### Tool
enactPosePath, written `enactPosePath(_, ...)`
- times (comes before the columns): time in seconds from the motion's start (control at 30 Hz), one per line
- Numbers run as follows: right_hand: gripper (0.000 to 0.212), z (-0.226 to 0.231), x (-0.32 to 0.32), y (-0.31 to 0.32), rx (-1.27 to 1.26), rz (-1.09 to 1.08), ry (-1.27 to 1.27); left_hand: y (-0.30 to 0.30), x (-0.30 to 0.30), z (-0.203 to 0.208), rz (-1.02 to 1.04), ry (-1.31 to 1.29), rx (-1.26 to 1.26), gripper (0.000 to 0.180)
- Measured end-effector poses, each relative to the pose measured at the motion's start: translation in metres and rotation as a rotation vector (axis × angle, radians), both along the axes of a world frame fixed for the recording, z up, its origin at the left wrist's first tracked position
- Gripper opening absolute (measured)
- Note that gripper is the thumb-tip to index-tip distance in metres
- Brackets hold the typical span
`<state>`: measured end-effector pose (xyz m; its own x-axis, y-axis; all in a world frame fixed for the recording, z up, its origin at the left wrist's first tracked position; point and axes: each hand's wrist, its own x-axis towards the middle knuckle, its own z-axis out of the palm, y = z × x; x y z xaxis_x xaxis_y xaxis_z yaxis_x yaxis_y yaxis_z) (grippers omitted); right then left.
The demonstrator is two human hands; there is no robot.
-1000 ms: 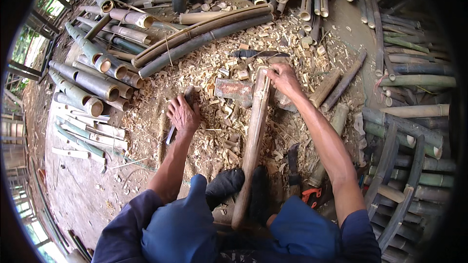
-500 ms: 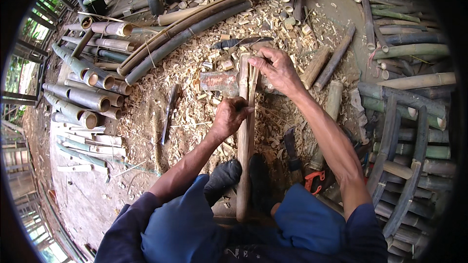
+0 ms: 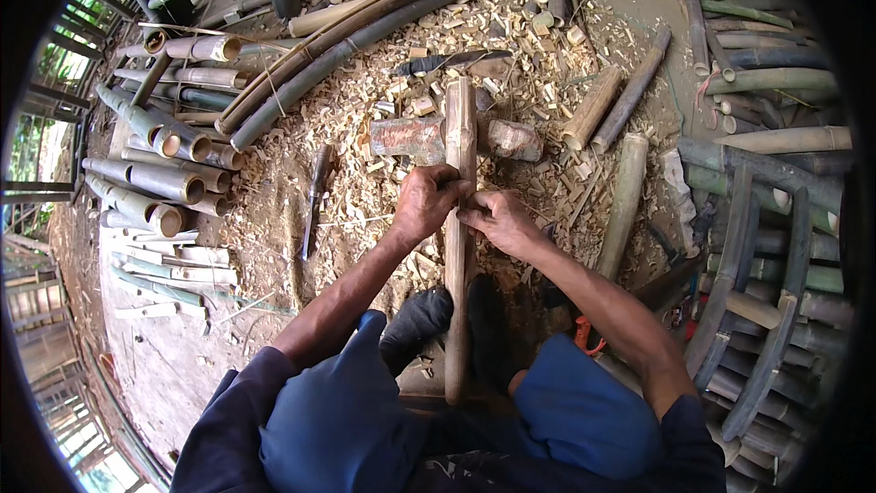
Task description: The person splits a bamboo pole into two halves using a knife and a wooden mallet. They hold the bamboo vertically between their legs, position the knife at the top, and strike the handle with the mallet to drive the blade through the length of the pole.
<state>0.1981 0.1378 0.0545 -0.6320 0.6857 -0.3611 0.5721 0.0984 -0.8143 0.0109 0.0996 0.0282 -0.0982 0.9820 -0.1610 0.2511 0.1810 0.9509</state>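
A long split bamboo pole point(image 3: 462, 141) runs from between my feet away from me, its far end resting across a rough, reddish-grey block point(image 3: 407, 137). My left hand point(image 3: 429, 204) is closed at the pole's left edge, around its middle, with thumb and fingers pressed against it. Just opposite, my right hand point(image 3: 500, 223) pinches at the right edge, its fingertips almost meeting those of the left. Whatever may lie between the right fingertips is too small to make out. My dark-shod feet point(image 3: 416, 330) flank the near part of the pole.
Wood chips point(image 3: 356, 210) cover the ground. A dark-handled knife point(image 3: 452, 62) lies beyond the block, and a narrow blade tool point(image 3: 317, 201) to the left. Bamboo tubes point(image 3: 164, 180) are stacked at left. A bamboo frame point(image 3: 771, 329) and more poles stand right, near an orange handle point(image 3: 586, 336).
My right hand has come back from the pole's far end to beside my left hand. The thin sliver it pinched along the right edge no longer shows. The left hand stays near the middle.
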Motion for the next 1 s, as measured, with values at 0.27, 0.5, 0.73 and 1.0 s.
enactPosePath(0.27, 0.016, 0.018, -0.006, -0.023, 0.281, -0.037, 0.154, -0.022, -0.001, 0.049, -0.01, 0.133, 0.095, 0.02)
enactPosePath(0.5, 0.018, 0.031, 0.006, -0.039, 0.248, -0.042, 0.202, -0.041, 0.002, 0.07, -0.086, 0.094, 0.182, 0.017)
enactPosePath(0.73, 0.02, -0.001, -0.013, 0.019, -0.067, -0.08, 0.065, 0.029, -0.014, 0.011, -0.141, 0.211, 0.108, 0.023)
enactPosePath(1.0, 0.016, -0.001, -0.053, 0.135, -0.159, -0.321, 0.107, 0.098, -0.037, 0.04, 0.075, 0.146, -0.039, 0.041)
